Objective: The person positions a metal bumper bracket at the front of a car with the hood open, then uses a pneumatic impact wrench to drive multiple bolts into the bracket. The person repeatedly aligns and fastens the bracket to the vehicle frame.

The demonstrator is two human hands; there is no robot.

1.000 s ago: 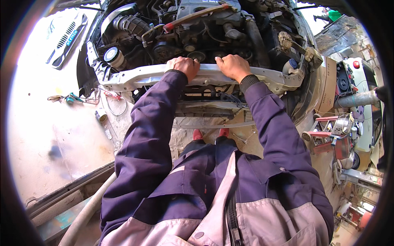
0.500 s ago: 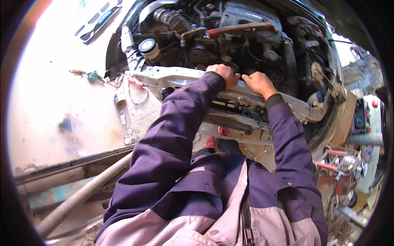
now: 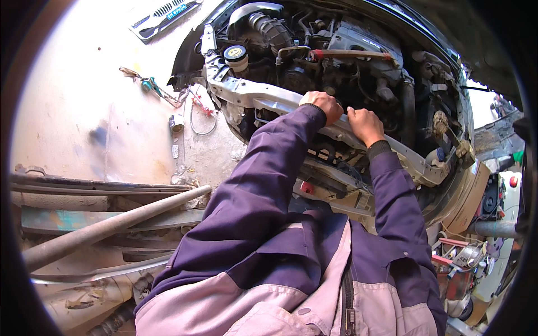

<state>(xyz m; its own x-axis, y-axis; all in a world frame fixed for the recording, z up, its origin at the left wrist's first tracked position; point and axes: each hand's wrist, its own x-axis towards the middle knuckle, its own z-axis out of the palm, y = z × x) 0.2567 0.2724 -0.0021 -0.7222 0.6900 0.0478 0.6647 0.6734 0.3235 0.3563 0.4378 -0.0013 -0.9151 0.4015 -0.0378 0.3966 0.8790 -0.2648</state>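
Both hands are at the silver metal crossbar (image 3: 263, 95) that spans the front of a car's open engine bay. My left hand (image 3: 324, 106) is closed over the bar near its middle, knuckles up. A short way to the right, my right hand (image 3: 365, 126) is closed on it too, thumb toward the left hand. The fingertips of both hands are hidden on the bar's far side. Behind the hands lies the engine with a grey cover (image 3: 364, 42). A reddish-brown hose-like bar (image 3: 353, 54) lies across it.
A ribbed air duct (image 3: 272, 32) and a round-capped reservoir (image 3: 236, 57) sit at the bay's left. On the floor at left are a bumper part (image 3: 162, 21) and a teal-handled tool (image 3: 148, 84). A long pipe (image 3: 117, 227) slants at lower left. A cardboard box (image 3: 468, 199) stands at right.
The view has shifted, so the car and both hands appear farther right and slightly lower. Both hands stay closed at the same stretch of the crossbar.
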